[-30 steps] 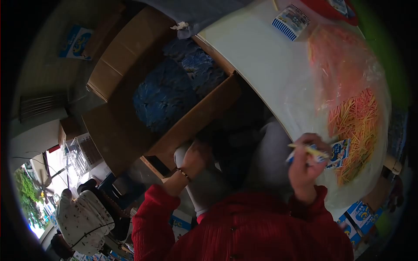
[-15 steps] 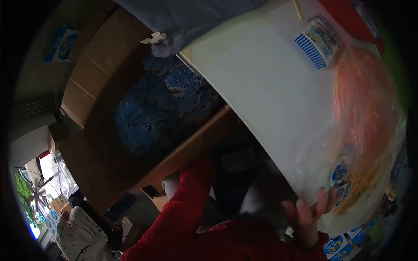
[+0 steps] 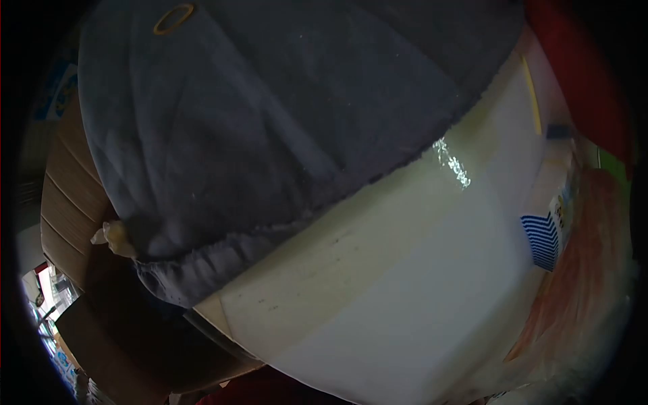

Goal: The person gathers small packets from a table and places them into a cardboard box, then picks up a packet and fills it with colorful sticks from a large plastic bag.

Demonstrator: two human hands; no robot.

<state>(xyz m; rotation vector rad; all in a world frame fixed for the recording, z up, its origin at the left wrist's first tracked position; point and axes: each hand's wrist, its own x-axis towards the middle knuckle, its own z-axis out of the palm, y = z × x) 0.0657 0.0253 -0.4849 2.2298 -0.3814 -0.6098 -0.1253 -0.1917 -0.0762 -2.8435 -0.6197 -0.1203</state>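
Neither of my hands shows at this moment; only a strip of red sleeve (image 3: 263, 390) appears at the bottom edge. A dark grey cloth (image 3: 270, 135) with a gathered hem spreads over the far side of the white table (image 3: 378, 290). On the cloth lies a yellowish ring-shaped band (image 3: 173, 19). A crumpled pale scrap (image 3: 116, 239) sits by the hem's left corner. Below it, the open cardboard box (image 3: 115, 337) is in deep shadow, its contents hidden.
At the right, a clear plastic bag with reddish-orange contents (image 3: 567, 263) lies beside a blue-and-white striped packet (image 3: 541, 239). A thin yellow stick (image 3: 531, 94) and a red surface (image 3: 580, 81) are at the upper right. Blue printed packaging (image 3: 59, 91) stands at far left.
The view has swung up and over the table, so the grey cloth fills much more of it. My right hand and the blue netted items in the box have left view.
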